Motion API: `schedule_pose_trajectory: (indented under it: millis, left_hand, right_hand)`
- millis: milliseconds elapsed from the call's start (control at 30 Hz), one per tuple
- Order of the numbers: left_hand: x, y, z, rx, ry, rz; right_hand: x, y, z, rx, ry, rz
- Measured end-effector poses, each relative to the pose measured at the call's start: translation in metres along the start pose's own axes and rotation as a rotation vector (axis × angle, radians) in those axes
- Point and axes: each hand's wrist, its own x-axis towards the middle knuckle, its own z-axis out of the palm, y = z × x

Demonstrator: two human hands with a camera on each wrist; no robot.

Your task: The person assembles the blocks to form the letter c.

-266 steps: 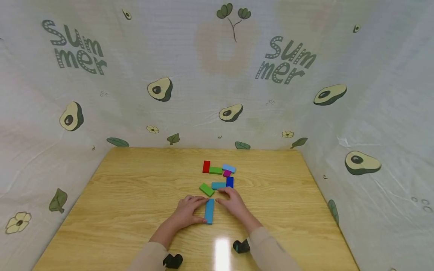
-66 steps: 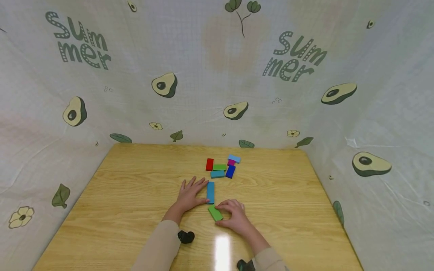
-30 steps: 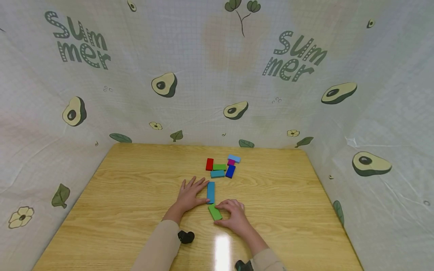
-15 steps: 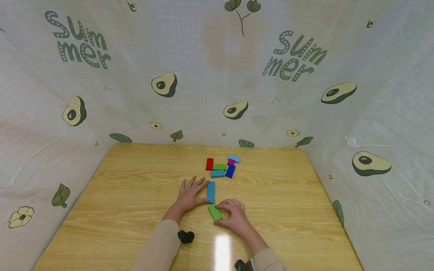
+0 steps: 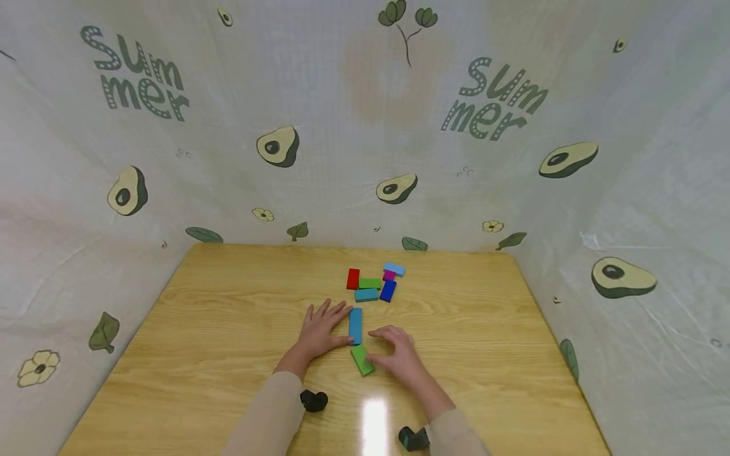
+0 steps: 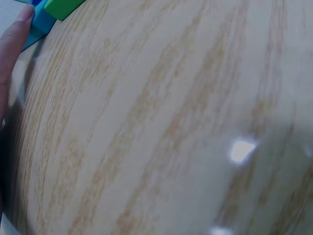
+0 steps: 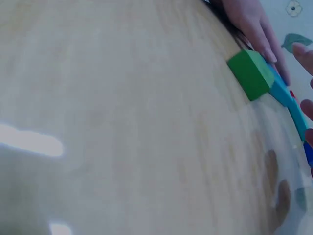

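Observation:
My left hand (image 5: 319, 329) lies with spread, mostly straight fingers at the left side of a long blue block (image 5: 356, 326). Its index fingertip is at the block's far corner and its thumb at the near corner. In the left wrist view one finger (image 6: 14, 44) touches the blue block (image 6: 41, 22). A green block (image 5: 362, 360) lies slanted at the blue block's near end, its far corner right at that end. My right hand (image 5: 399, 354) hovers just right of the green block, thumb and fingers parted with nothing between them. The right wrist view shows the green block (image 7: 252, 73) away from those fingers.
Farther back lies a group of flat blocks: a red one (image 5: 353, 279), a green one (image 5: 369, 284), a teal one (image 5: 366, 295), a dark blue one (image 5: 388, 291), a small magenta one (image 5: 389, 276) and a light blue one (image 5: 394, 270). A printed cloth (image 5: 342, 209) walls the wooden table (image 5: 228, 316).
Since the oldest frame, the green block has come to the blue block's near end, and the teal and dark blue blocks have joined the back group. Just now my right hand let go of the green block.

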Motion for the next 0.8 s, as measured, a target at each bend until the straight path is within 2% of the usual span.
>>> schedule_pose_trajectory:
  millis: [367,600,800]
  left_hand:
    - [-0.002,-0.003,-0.001,-0.001,0.010,-0.002]
    - [0.000,-0.005,0.003,-0.015,-0.004,-0.019]
    - [0.001,-0.004,0.003,-0.024,-0.009,-0.005]
  right_hand:
    - [0.047,0.007,-0.008,0.030,0.033,0.063]
    - [0.073,0.010,-0.011,-0.002,0.029,0.050]
    - [0.092,0.010,-0.012,-0.020,0.021,0.078]
